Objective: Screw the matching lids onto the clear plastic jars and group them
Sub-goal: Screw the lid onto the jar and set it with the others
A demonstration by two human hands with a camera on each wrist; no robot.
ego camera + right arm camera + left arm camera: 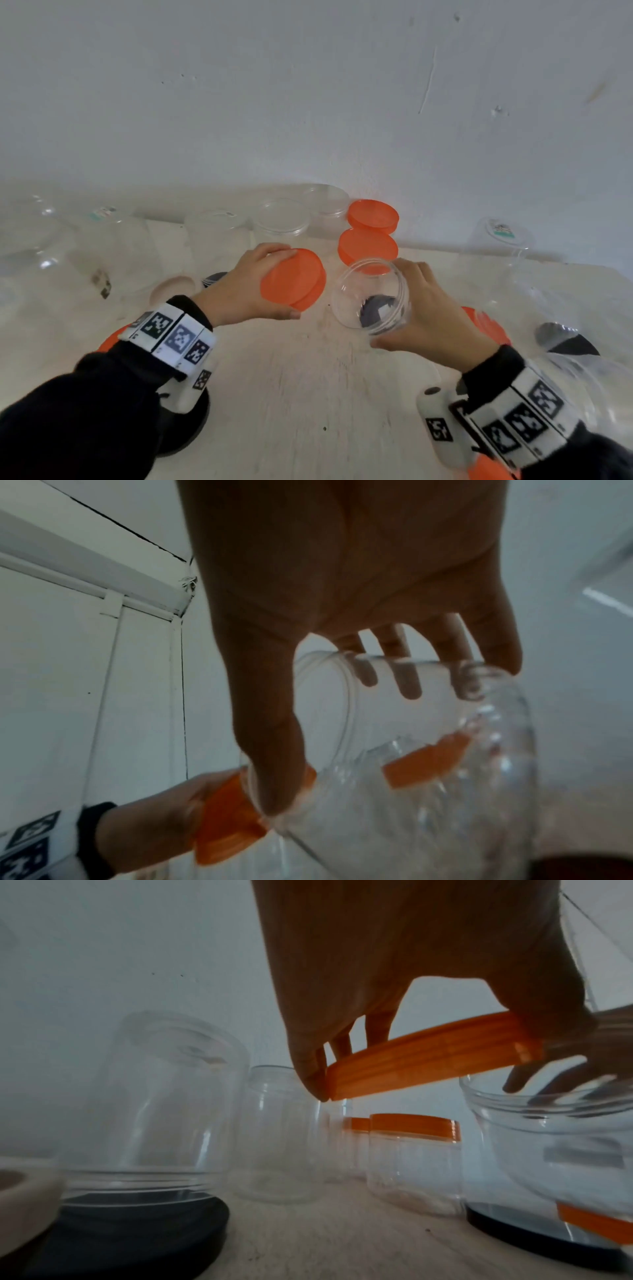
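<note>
While my left hand (239,291) grips the round orange plastic lid (293,278) by its edges at nine o'clock, my right hand (428,308) grips the clear plastic jar (371,296) at three o'clock, tipped toward the lid so they can meet.

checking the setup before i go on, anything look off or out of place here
One oddity: a clear jar on the left stands upside down, mouth down on a black lid. The left hand holds an orange lid; the right hand tilts an open jar.
</note>
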